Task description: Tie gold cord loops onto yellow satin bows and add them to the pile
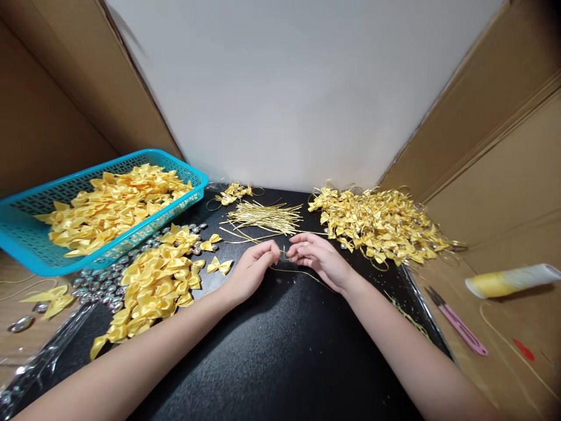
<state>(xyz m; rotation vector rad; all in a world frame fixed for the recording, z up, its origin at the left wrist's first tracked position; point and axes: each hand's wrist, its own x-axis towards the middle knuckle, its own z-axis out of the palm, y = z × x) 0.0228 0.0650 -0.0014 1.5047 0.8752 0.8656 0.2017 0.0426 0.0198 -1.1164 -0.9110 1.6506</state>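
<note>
My left hand (252,270) is closed in a pinch on a thin gold cord. My right hand (322,260) faces it a short way off, fingers curled together at the same cord, where a small loop or end shows between the two hands. A length of the gold cord (302,271) runs beneath both hands along the black board (280,351). Nearest to my left hand lies a single yellow satin bow (220,266). Beyond the hands is a heap of cut gold cords (267,218). My fingers partly hide what they grip.
A blue basket (199,178) of yellow bows stands left. Before it lie loose bows (153,280) and shiny oval beads (99,283). Corded bows (381,225) pile up at right, near pink-handled snips (460,327) and a roll (512,280). Cardboard walls (482,117) flank the board.
</note>
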